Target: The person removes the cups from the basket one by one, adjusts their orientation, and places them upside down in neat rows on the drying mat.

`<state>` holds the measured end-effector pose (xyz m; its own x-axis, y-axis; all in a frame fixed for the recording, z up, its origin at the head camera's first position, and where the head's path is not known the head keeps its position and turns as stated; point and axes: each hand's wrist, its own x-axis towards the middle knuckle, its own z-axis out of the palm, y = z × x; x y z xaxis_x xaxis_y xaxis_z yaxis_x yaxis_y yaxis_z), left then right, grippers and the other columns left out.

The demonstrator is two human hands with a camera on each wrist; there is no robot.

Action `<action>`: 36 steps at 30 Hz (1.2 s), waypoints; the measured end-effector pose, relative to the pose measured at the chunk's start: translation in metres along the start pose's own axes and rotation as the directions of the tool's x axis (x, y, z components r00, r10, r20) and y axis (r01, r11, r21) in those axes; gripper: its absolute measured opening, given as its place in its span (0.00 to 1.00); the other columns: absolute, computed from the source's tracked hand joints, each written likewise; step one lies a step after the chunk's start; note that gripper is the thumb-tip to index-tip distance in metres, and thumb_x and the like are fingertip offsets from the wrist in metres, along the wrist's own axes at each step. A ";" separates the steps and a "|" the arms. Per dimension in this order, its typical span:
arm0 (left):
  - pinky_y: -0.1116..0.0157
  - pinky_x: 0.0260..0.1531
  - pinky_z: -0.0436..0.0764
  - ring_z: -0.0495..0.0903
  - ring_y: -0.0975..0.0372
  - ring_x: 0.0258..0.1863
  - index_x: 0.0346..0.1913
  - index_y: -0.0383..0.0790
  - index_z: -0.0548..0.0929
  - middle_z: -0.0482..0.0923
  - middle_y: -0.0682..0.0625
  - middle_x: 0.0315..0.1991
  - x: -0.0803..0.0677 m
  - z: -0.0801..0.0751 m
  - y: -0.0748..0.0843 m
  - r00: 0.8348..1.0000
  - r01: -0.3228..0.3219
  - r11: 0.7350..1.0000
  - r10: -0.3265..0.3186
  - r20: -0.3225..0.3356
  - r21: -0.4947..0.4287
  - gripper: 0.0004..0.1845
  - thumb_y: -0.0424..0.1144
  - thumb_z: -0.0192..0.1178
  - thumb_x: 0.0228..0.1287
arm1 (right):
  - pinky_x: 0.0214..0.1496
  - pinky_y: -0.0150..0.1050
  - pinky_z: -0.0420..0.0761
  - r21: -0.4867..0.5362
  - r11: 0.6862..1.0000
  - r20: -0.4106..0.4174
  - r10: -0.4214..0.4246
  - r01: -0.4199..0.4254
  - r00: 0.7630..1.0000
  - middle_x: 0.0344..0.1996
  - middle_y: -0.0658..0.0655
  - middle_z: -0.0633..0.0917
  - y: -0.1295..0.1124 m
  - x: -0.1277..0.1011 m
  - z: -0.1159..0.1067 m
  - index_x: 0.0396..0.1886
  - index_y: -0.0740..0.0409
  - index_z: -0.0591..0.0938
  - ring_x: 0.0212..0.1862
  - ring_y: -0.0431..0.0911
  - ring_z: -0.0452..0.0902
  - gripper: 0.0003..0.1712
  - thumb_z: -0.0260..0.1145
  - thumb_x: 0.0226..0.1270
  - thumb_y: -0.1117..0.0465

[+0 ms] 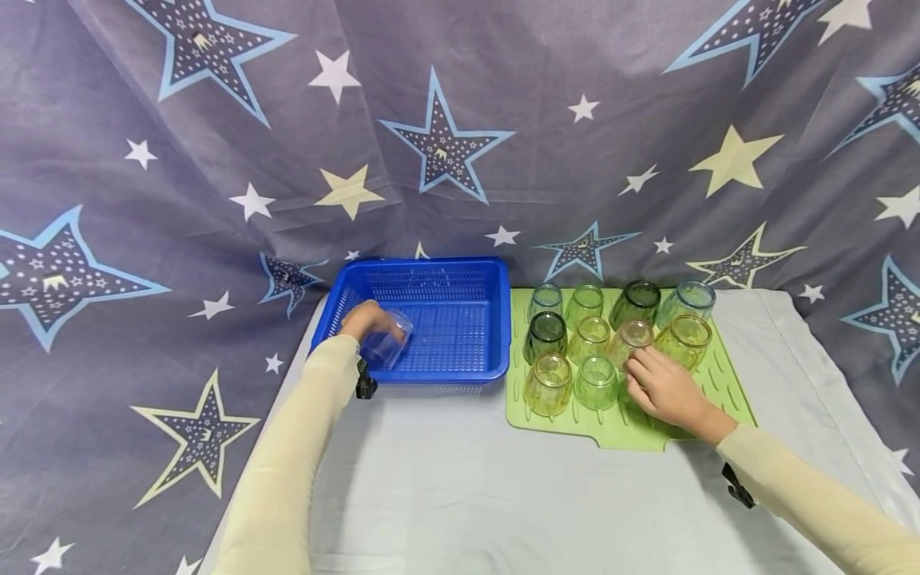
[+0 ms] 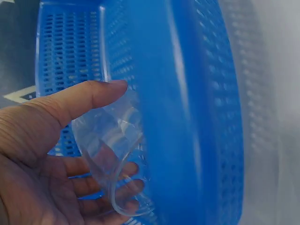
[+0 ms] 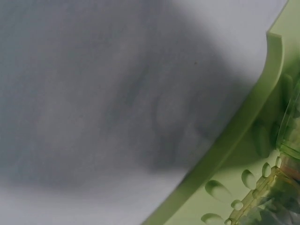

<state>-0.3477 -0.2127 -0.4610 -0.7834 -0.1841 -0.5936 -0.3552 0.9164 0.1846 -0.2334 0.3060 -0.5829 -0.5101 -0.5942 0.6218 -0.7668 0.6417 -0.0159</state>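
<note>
My left hand (image 1: 374, 322) reaches into the blue plastic basket (image 1: 496, 335) and grips a clear glass (image 2: 110, 136) lying tilted by the basket wall. In the left wrist view the thumb lies along the glass's upper side, and the other fingers show behind and through it. Over the green drying mat (image 1: 726, 383), my right hand (image 1: 668, 389) has bent fingers at the near side of an upside-down pinkish glass (image 1: 631, 337). Whether they grip it is hidden. The right wrist view shows only mat, cloth and glass edges, not the hand.
Several upside-down glasses stand in rows on the mat, among them a yellow glass (image 1: 549, 386), a green glass (image 1: 596, 383), a dark glass (image 1: 545, 339) and a large amber glass (image 1: 683, 342). Basket and mat sit side by side on a white cloth (image 1: 460, 479), before a star-patterned curtain (image 1: 546, 48).
</note>
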 end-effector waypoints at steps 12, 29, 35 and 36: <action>0.48 0.63 0.79 0.77 0.43 0.59 0.68 0.30 0.71 0.76 0.33 0.62 -0.013 0.000 0.021 0.913 -0.393 0.862 0.326 -0.244 -0.319 0.46 0.36 0.80 0.43 | 0.35 0.47 0.74 0.002 1.000 -0.003 -0.013 0.013 1.000 0.33 0.58 0.77 0.001 0.001 0.000 0.34 0.61 0.81 0.35 0.50 0.69 0.11 0.54 0.66 0.61; 0.48 0.62 0.76 0.74 0.48 0.60 0.68 0.38 0.73 0.77 0.39 0.60 -0.029 0.003 0.052 0.749 -0.658 0.616 0.476 -0.461 -0.434 0.47 0.30 0.83 0.40 | 0.36 0.48 0.76 -0.001 0.999 0.034 -0.037 0.037 0.999 0.34 0.58 0.77 0.004 0.000 -0.002 0.36 0.62 0.82 0.37 0.50 0.71 0.15 0.52 0.72 0.59; 0.48 0.63 0.76 0.76 0.49 0.61 0.67 0.40 0.74 0.78 0.41 0.61 -0.036 0.004 0.062 0.699 -0.714 0.533 0.512 -0.499 -0.454 0.46 0.28 0.83 0.39 | 0.35 0.48 0.76 -0.012 0.999 0.045 -0.048 0.049 0.998 0.34 0.58 0.77 0.005 0.000 -0.002 0.36 0.62 0.82 0.36 0.50 0.71 0.16 0.50 0.74 0.58; 0.48 0.64 0.76 0.76 0.49 0.62 0.67 0.40 0.74 0.78 0.42 0.61 -0.037 0.004 0.064 0.693 -0.721 0.520 0.519 -0.501 -0.458 0.46 0.28 0.83 0.39 | 0.35 0.48 0.76 -0.016 0.999 0.045 -0.050 0.051 0.998 0.34 0.58 0.77 0.005 0.000 -0.002 0.36 0.62 0.82 0.36 0.50 0.71 0.17 0.49 0.75 0.57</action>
<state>-0.3396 -0.1463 -0.4302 -0.9825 0.1700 0.0767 0.1462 0.4466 0.8827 -0.2368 0.3102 -0.5813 -0.4883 -0.6470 0.5857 -0.7855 0.6182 0.0281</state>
